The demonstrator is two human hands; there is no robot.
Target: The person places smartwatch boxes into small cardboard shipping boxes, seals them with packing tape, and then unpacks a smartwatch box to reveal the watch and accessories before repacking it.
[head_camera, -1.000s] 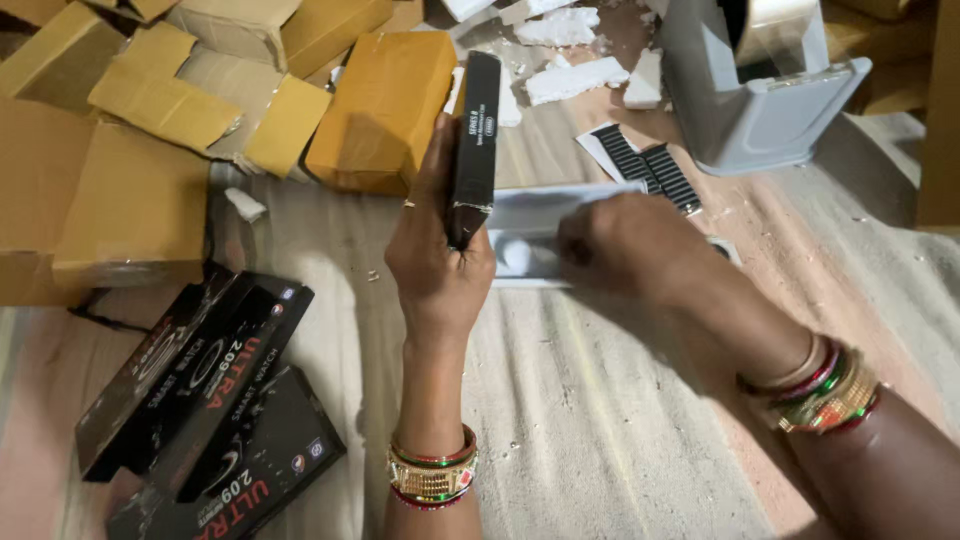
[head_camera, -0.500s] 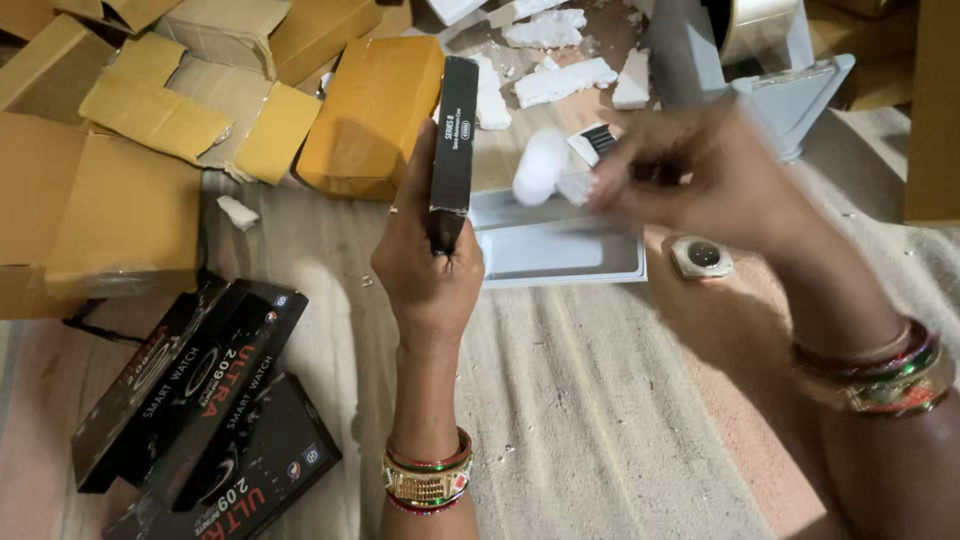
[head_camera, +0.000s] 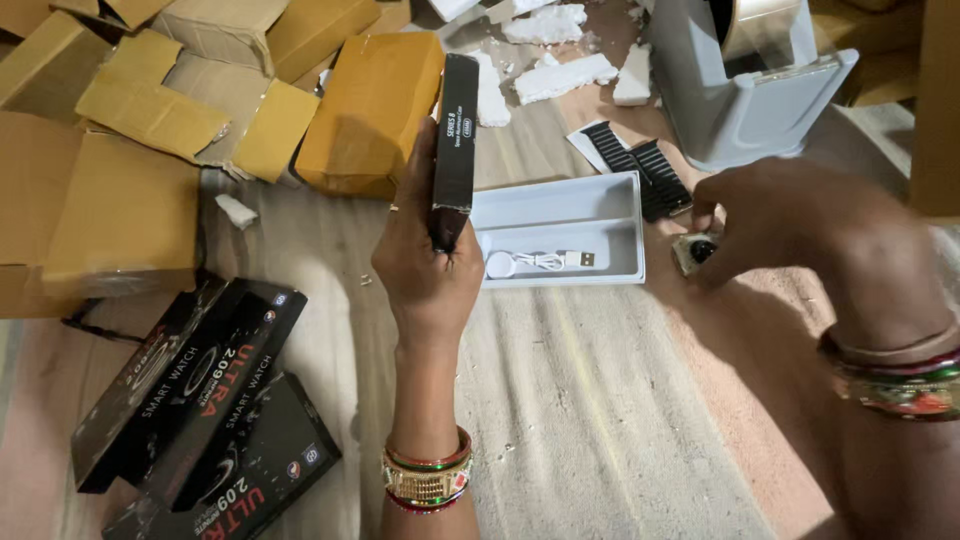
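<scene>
The left hand (head_camera: 425,270) is raised over the cloth-covered floor (head_camera: 590,420), its fingers closed round the lower end of a long black box (head_camera: 455,140) held upright and edge-on to the camera. Just behind it lies an open white tray (head_camera: 560,228) with a white charging cable (head_camera: 540,261) coiled along its near edge. The right hand (head_camera: 800,225) reaches down to the right of the tray, its fingers pinched on a small watch body (head_camera: 693,252) that rests on the floor, just beside the tray's right wall. A black ribbed strap (head_camera: 640,170) lies behind the tray, near a grey plastic stand (head_camera: 745,100). White foam scraps (head_camera: 560,40) are scattered at the top, yellow-brown cardboard boxes (head_camera: 200,100) are piled at the upper left, and several flat black watch cartons (head_camera: 200,400) are stacked at the lower left
</scene>
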